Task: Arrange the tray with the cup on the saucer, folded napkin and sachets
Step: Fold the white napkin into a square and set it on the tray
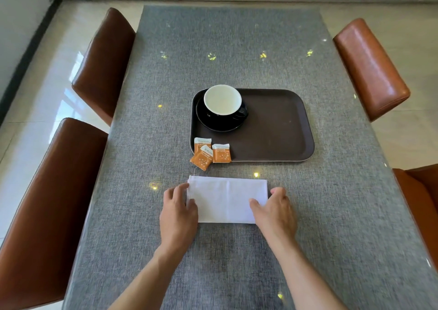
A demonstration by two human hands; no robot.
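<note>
White napkin, folded to a flat wide rectangle with a faint crease down the middle, lying on the table just nearer than the tray. Left hand at its left edge, thumb on the cloth and fingers curled at the far left corner; whether pinching or only resting cannot be told. Right hand at the right edge, thumb laid on the cloth, fingers loosely bent round the far right corner. Dark brown tray with rounded corners, beyond the napkin. Black cup with a white inside, empty, standing on a black saucer in the tray's far left part, handle to the right. Three orange-and-white sachets at the tray's near left corner, two on it, one tilted across the rim onto the table. Grey woven tablecloth over the whole table, speckled with small glints of light. Brown leather chairs on both sides of the tray. Pale glossy floor tiles and white cabinet fronts beyond.
</note>
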